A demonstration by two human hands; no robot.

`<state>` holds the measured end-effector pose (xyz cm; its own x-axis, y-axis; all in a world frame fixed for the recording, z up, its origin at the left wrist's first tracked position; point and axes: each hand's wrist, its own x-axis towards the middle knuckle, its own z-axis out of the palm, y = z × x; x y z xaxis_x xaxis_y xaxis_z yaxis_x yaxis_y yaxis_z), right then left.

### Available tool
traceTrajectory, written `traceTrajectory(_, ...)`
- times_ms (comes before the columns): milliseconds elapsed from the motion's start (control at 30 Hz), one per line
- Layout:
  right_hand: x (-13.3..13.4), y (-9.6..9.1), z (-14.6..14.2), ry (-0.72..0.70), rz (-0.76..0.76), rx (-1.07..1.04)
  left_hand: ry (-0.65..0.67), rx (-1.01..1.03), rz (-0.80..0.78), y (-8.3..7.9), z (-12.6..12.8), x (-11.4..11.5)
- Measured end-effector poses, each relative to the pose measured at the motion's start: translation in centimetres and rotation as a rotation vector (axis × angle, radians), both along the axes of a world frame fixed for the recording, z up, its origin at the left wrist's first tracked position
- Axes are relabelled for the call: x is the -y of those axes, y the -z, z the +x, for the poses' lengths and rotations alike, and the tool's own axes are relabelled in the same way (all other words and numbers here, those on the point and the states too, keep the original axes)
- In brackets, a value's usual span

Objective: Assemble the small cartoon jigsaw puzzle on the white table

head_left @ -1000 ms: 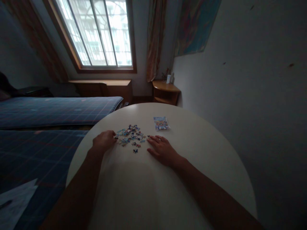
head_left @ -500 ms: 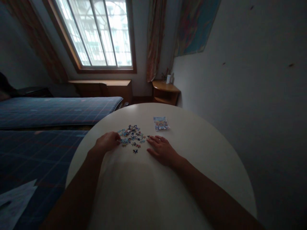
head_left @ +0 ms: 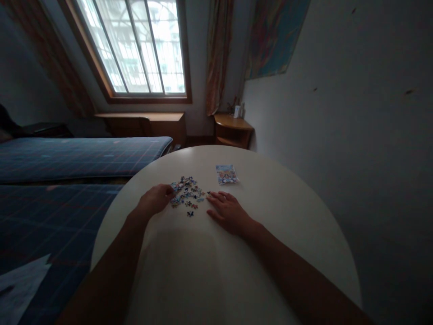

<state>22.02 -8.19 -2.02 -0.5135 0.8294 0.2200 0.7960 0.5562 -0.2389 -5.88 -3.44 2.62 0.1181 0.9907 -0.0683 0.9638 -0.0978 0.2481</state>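
Observation:
A heap of small colourful puzzle pieces (head_left: 189,192) lies on the round white table (head_left: 270,216). My left hand (head_left: 156,199) rests at the heap's left edge with its fingers curled against the pieces; what they hold, if anything, is hidden. My right hand (head_left: 228,210) lies flat on the table just right of the heap, fingers stretched out and holding nothing. One dark piece (head_left: 191,213) sits apart between my hands. A small printed picture card (head_left: 226,174) lies beyond the heap to the right.
A bed with a blue plaid cover (head_left: 67,158) runs along the left of the table. A wooden corner shelf (head_left: 233,128) and a window (head_left: 135,45) are at the back. A wall (head_left: 355,135) stands close on the right.
My left hand has slid to the right into the heap, pushing the pieces closer together. My right hand has stayed still.

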Motion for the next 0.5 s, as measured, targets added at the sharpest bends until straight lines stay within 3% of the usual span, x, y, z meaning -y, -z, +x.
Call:
traceTrajectory(233, 0.0, 0.0, 0.0, 0.004, 0.014, -0.001, 0.211, 0.09, -0.039, -0.1, 3.5, 1.2)
traceTrajectory(500, 0.0, 0.2, 0.0, -0.001, 0.032, -0.012, 0.185, 0.079, 0.01, 0.7, 4.7, 1.5)
